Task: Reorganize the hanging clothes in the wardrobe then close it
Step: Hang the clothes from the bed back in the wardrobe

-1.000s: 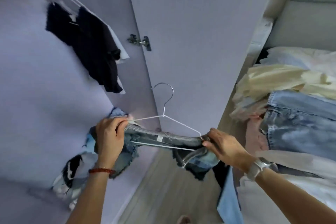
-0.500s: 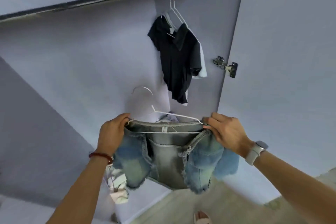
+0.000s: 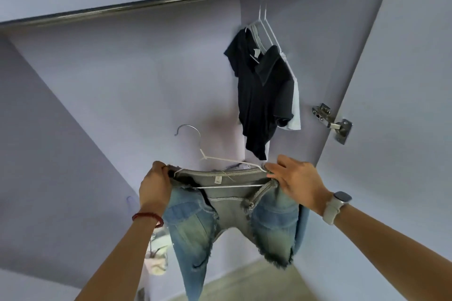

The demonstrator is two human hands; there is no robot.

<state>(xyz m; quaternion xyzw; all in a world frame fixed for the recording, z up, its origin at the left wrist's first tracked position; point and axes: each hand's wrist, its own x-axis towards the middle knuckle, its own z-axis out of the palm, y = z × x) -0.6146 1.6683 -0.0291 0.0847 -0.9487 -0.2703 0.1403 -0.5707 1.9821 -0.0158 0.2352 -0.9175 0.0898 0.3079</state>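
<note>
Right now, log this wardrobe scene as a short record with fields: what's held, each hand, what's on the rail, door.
held item: denim shorts on a white wire hanger, hook free
left hand: grips left waistband end
right hand: pinches right waistband end
rail: black shirt and a white garment behind it, at the right end
door: open

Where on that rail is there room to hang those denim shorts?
The rail is bare from its left end to the black shirt. Its right end by the hinge is crowded with hangers. Both hands, left hand and right hand, hold the denim shorts below that bare stretch.
</note>
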